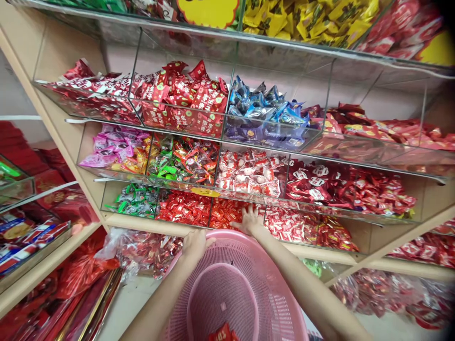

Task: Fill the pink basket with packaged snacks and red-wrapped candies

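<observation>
My left hand [195,242] is closed over the far left rim of a pink plastic basket [280,289]. At the basket's bottom near edge lies a red candy packet [223,334], partly cut off by the frame. My right hand [250,219] reaches past the rim to the lowest shelf row, fingers spread, over a compartment of small red wrapped candies [225,210]. No candy shows between its fingers, though its fingertips are partly hard to make out. Beside it on the right lie red-and-white wrapped candies [289,225]; to the left are more bright red ones [186,206].
Clear dividers and front panels split the shelves above into bins of blue packets [266,113], large red packets [185,97] and white-and-red candies [249,173]. A yellow tag [205,192] hangs on a shelf edge. Bagged candies [142,248] sit under the wooden ledge [149,224].
</observation>
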A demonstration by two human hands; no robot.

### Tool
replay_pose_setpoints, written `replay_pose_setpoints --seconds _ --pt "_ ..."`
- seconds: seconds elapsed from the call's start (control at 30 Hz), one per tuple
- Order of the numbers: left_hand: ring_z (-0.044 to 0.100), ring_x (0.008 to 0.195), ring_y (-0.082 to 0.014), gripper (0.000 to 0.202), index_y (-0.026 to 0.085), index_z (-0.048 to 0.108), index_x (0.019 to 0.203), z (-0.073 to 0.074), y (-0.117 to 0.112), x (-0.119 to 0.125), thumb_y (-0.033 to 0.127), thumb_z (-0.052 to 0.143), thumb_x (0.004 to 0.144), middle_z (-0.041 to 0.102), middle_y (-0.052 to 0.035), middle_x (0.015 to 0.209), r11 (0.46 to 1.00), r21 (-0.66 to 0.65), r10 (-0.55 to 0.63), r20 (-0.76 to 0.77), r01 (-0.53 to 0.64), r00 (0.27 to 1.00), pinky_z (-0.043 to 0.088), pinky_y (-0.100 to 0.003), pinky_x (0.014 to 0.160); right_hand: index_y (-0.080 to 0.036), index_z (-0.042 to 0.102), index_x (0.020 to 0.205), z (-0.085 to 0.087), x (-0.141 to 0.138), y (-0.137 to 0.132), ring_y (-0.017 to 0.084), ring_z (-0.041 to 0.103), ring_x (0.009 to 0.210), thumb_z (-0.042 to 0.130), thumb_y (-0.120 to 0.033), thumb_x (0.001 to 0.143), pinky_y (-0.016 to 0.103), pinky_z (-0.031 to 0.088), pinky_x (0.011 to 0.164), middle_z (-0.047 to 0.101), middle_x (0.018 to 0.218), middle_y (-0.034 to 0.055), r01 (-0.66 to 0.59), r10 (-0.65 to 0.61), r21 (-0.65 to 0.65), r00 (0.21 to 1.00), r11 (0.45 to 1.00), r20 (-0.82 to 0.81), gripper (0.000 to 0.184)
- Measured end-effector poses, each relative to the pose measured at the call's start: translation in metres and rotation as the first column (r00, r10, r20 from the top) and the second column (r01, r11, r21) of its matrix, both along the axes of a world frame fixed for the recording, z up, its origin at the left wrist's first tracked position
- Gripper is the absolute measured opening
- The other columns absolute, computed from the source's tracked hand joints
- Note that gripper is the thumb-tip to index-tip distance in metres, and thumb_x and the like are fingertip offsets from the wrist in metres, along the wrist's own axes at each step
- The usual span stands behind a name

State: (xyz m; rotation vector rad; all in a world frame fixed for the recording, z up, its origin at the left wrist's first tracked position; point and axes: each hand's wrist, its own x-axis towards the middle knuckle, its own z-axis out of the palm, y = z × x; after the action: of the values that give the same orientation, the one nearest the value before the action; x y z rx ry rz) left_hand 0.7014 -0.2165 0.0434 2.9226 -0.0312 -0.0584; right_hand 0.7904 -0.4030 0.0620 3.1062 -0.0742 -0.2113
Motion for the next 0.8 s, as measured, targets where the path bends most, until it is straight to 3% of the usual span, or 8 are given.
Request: replay_pose_setpoints --seconds 0.17,0.3,0.53,0.8 --pt "0.063 0.091 -0.0283 0.045 0.019 0.061 0.101 -0.003 0.006 0.002 0.054 0.038 0.083 0.068 -0.0128 0.094 1.0 0.022 0.017 0.008 -0.017 1.0 0.047 -0.036 0.073 -0.014 0.021 0.14 -0.006 0.002 0.012 0.038 0.023 0.126 0.056 -0.063 0.068 0.052 0.042 0.079 0.016 0.144 0.0234 0.085 -0.087 -0.048 0.995 0.995 -0.051 0.094" --pt "0.063 0.09 -0.029 0.047 0.019 0.061 0.099 0.0 0.006 0.001 0.054 0.033 0.085 0.068 -0.0131 0.094 1.0 0.025 0.013 0.019 -0.013 1.0 0.047 -0.037 0.072 -0.012 0.012 0.142 -0.013 0.008 0.009 0.042 0.025 0.126 0.057 -0.064 0.066 0.055 0.041 0.079 0.006 0.146 0.0283 0.09 -0.094 -0.043 0.99 0.995 -0.101 0.103" --pt "0.064 0.09 -0.0281 0.05 0.019 0.06 0.1 0.0 0.002 -0.001 0.055 0.031 0.085 0.068 -0.0131 0.095 0.999 0.036 0.004 0.015 -0.005 1.0 0.047 -0.035 0.072 -0.007 0.02 0.14 -0.022 0.011 0.0 0.038 0.031 0.123 0.062 -0.061 0.063 0.048 0.034 0.092 0.028 0.139 0.0247 0.034 -0.034 0.0 0.994 0.999 -0.105 0.102" --pt "0.064 0.09 -0.0269 0.051 0.018 0.061 0.103 -0.007 0.007 0.002 0.056 0.034 0.084 0.068 -0.0136 0.095 0.999 0.046 0.001 0.011 -0.002 1.0 0.046 -0.032 0.074 -0.008 0.033 0.133 -0.022 0.004 -0.007 0.036 0.037 0.12 0.062 -0.055 0.067 0.045 0.033 0.094 0.035 0.132 0.0237 0.023 -0.019 0.058 0.997 0.998 -0.073 0.086"
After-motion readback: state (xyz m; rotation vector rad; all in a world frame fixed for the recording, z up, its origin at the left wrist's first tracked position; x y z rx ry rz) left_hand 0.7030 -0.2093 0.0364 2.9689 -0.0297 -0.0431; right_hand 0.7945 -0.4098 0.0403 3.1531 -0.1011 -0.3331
